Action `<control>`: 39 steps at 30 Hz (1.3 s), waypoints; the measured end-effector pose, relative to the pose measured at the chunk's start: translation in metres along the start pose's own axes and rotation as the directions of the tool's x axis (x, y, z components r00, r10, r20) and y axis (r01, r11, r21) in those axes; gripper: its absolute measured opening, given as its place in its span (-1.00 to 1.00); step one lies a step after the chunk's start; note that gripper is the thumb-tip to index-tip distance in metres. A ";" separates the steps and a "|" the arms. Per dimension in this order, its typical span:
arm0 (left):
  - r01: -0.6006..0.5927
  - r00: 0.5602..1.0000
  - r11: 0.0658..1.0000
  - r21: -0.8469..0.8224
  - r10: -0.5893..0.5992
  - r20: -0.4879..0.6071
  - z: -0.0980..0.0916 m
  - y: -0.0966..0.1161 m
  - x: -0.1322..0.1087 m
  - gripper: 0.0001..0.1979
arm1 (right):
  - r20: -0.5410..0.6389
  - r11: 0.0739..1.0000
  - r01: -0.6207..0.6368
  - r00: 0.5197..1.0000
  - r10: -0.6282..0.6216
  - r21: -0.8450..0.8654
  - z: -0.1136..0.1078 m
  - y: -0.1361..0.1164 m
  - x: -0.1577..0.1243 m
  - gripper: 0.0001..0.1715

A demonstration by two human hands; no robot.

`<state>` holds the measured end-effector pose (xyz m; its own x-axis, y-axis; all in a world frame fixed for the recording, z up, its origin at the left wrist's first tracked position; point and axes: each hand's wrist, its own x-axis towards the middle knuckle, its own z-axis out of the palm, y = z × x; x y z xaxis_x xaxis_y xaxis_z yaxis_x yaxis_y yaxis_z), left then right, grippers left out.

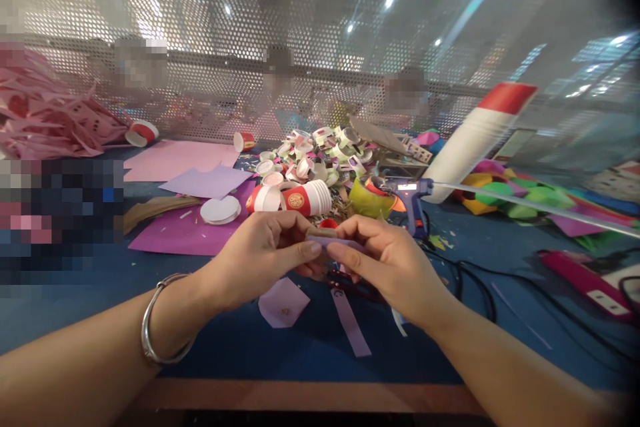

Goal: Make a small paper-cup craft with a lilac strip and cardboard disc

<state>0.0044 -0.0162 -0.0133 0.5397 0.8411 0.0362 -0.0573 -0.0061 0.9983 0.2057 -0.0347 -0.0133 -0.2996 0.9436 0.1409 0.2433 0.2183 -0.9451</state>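
My left hand [255, 257], with a silver bangle on its wrist, and my right hand [395, 263] meet above the front middle of the table. Between thumbs and fingers, both pinch a piece of purple paper [327, 239] with a tan edge on top; its full shape is hidden by the fingers. Below the hands lie a cut lilac paper piece [284, 303] with a small mark on it and a lilac paper strip [353, 323]. A dark red object, partly covered, lies under my right hand. Just beyond are red-and-white paper cups [306, 200] on their sides.
A blue glue gun [413, 203] stands behind my right hand, its cable trailing right. Paper scraps and cup rings [320, 153] form a heap at the back. Purple sheets [170, 233] lie left; a tall cup stack [475, 140] leans right near a magenta power strip [585, 280].
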 end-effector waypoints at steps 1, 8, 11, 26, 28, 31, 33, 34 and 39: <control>0.008 1.000 1.000 0.000 -0.008 -0.001 0.000 0.001 0.000 -0.86 | 0.008 1.000 -0.005 1.000 0.004 0.004 -0.001 0.000 0.000 -0.74; 0.070 0.995 0.994 -0.082 -0.075 -0.059 0.000 0.002 0.001 -0.84 | 0.022 0.997 -0.046 0.999 0.045 0.059 -0.005 0.005 0.001 -0.75; 0.089 0.993 0.989 -0.122 -0.098 -0.071 -0.003 -0.002 0.003 -0.84 | -0.048 0.994 -0.020 0.999 0.026 0.106 -0.006 0.008 0.003 -0.75; -0.046 0.983 0.997 0.059 0.056 -0.177 -0.012 -0.005 0.007 -0.83 | -0.263 0.978 0.074 0.965 -0.020 0.196 -0.011 0.009 0.004 -0.82; -0.122 0.974 0.988 0.091 0.137 -0.182 -0.011 -0.004 0.007 -0.85 | -0.261 0.974 0.075 0.965 -0.016 0.216 -0.011 0.009 0.004 -0.80; -0.254 0.936 0.938 0.234 0.300 -0.186 -0.008 -0.002 0.006 -0.92 | -0.234 0.967 0.047 0.972 0.013 0.250 -0.011 0.010 0.006 -0.73; -0.332 0.894 0.863 0.381 0.417 -0.166 -0.006 -0.002 0.005 -0.96 | -0.198 0.966 0.017 0.980 0.036 0.259 -0.010 0.010 0.008 -0.71; -0.366 0.870 0.816 0.448 0.471 -0.146 -0.006 -0.002 0.004 -0.92 | -0.177 0.965 -0.001 0.983 0.049 0.263 -0.010 0.010 0.008 -0.72; -0.446 0.799 0.648 0.617 0.599 -0.052 -0.008 -0.003 0.003 -0.75 | -0.085 0.946 -0.098 0.988 0.130 0.308 -0.010 0.009 0.010 -0.75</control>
<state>-0.0002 -0.0093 -0.0167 0.3532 0.6965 0.6246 0.2408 -0.7128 0.6587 0.2141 -0.0208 -0.0174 -0.1863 0.9816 0.0411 -0.0243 0.0373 -0.9990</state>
